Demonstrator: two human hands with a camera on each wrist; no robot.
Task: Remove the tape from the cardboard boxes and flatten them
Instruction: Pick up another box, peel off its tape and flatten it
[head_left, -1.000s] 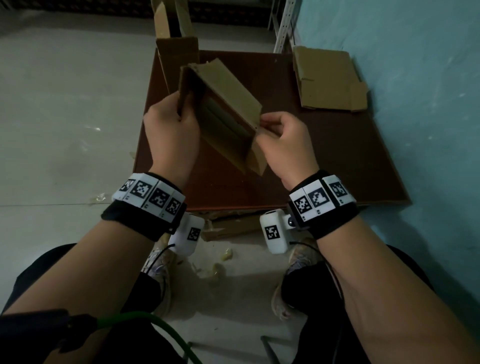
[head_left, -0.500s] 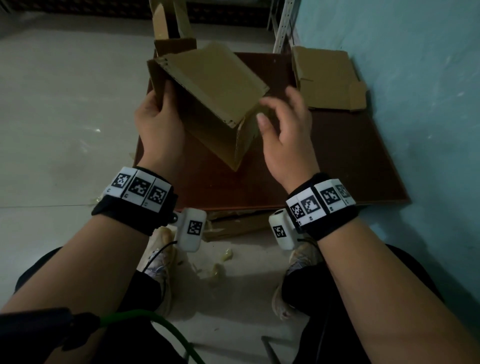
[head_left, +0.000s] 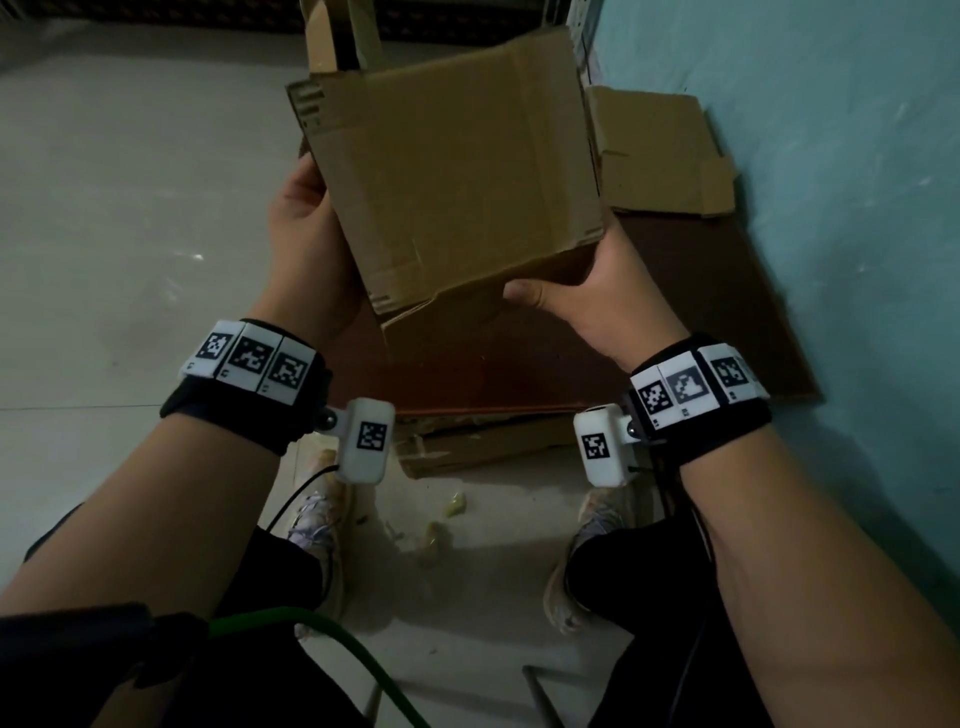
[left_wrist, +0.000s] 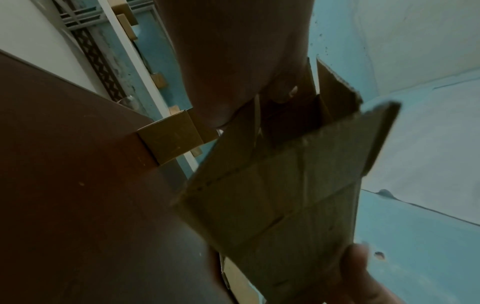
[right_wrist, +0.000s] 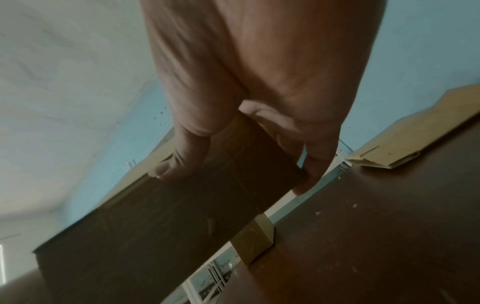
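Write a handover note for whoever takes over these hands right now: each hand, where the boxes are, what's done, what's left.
Left hand: grips the left side of the cardboard box, fingers behind it.
Right hand: holds the box's near right corner, thumb on the near edge, fingers underneath.
The box is held in the air above the brown board, partly collapsed, with one broad face turned up.
Done: one flattened box lies at the board's far right by the wall.
Left: press the held box fully flat and set it down. Another open box stands at the far edge, not yet flattened. Whether any tape remains cannot be told.
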